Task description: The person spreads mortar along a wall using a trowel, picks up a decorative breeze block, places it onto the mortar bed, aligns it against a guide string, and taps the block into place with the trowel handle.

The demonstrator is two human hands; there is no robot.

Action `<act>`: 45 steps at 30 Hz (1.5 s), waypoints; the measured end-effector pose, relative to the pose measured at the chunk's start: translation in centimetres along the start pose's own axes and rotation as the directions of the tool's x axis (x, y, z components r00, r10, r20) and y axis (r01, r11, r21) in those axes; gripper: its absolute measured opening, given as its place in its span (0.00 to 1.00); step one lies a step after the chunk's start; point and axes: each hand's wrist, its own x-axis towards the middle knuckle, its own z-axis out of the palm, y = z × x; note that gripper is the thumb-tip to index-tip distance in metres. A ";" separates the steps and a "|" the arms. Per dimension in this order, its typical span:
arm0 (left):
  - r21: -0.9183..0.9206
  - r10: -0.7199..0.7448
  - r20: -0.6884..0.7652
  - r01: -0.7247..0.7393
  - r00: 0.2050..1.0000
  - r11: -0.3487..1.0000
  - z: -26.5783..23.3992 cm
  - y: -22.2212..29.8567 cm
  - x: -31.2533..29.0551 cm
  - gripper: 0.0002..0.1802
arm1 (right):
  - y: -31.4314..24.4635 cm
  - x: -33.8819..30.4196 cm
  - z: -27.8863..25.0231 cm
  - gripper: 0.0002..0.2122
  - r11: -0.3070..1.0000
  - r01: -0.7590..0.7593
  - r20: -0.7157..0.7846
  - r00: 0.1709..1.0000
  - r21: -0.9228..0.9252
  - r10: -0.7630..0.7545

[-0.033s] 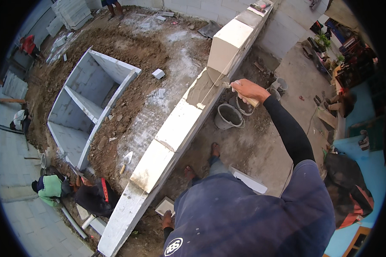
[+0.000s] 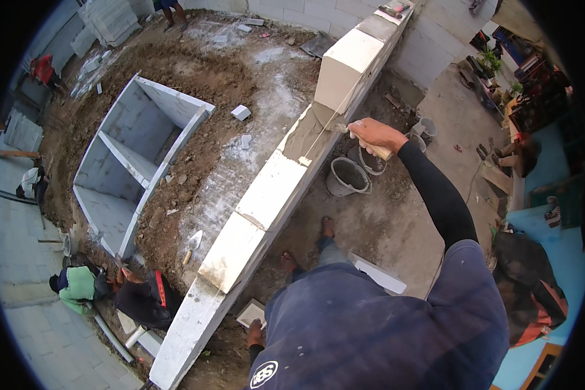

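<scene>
My right hand (image 2: 376,135) is closed around the wooden handle of a trowel (image 2: 386,155). The trowel's metal end points left, at the edge of a grey mortar bed (image 2: 302,135) on top of the block wall (image 2: 270,192). A taut string (image 2: 320,133) runs along the wall above the mortar. One taller pale block (image 2: 344,78) stands at the far end of that bed. Low beside the wall, my left hand (image 2: 256,334) is at the edge of a pale, flat-faced piece (image 2: 251,313); its fingers are too small and shaded to show their grip.
A mortar bucket (image 2: 346,177) stands right of the wall, near my feet. Across the wall lie a second trowel (image 2: 192,246) and a block-lined pit (image 2: 136,159) in loose soil. Two people (image 2: 81,286) crouch at left. Another white block (image 2: 378,273) lies beside my leg.
</scene>
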 end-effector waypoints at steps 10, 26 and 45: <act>-0.368 -0.296 -0.156 0.223 0.942 0.903 2.8 11.6 -3.8 0.32 | -3.7 -3.5 2.6 0.19 0.999 -0.035 0.276 0.961 -0.013 0.037; 0.032 -0.044 0.004 0.044 0.999 0.999 -3.0 1.7 -1.7 0.35 | 1.4 -6.8 10.7 0.18 0.898 0.341 -0.049 0.929 -0.279 -0.368; -0.388 -0.259 -0.143 0.187 0.955 0.903 1.5 9.7 -1.4 0.38 | -0.2 -0.3 4.3 0.22 0.759 0.079 -0.235 0.926 -0.647 -0.297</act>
